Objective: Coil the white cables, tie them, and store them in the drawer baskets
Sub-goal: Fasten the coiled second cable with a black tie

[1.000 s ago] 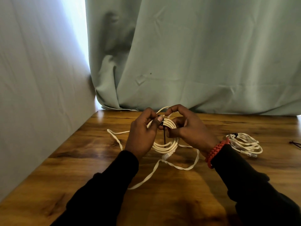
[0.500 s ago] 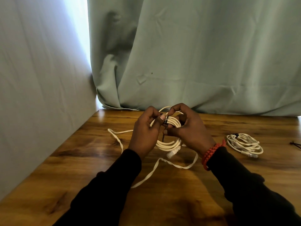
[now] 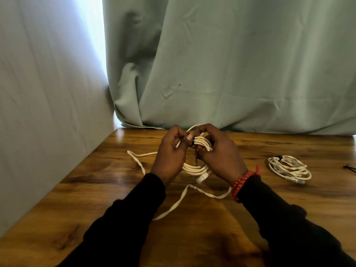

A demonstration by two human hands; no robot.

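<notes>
White round network cable coil (image 3: 194, 167) is up off the wooden counter (image 3: 192, 232), held between both hands near the middle of the view, and right now it's the tying step.

The fingers (image 3: 189, 137) of the left hand (image 3: 169, 160) are curled in and pinching at a thin dark tie (image 3: 196, 159) wrapped over the top of the loops, with the tie's tail hanging down through the middle of the coil. The right hand (image 3: 221, 157) is curled round the 3 o'clock side of the bundle, thumb and forefinger meeting the left ones at 12 o'clock, right where the tie crosses. Can't tell if the tie is actually cinched yet, it's tiny.

Next move, I'd guess: pull that tail snug without letting the loops spring apart, then deal with the flat white loose cable (image 3: 173, 207) trailing out toward 7 o'clock and 9 o'clock.

Both wrists are angled inward, black sleeves coming in from the bottom corners, a red braided bracelet (image 3: 242, 182) on the right wrist.

Out at 3 o'clock a second white cable bundle (image 3: 289, 168) lies on the counter, looks already tied. No drawer baskets in view.
</notes>
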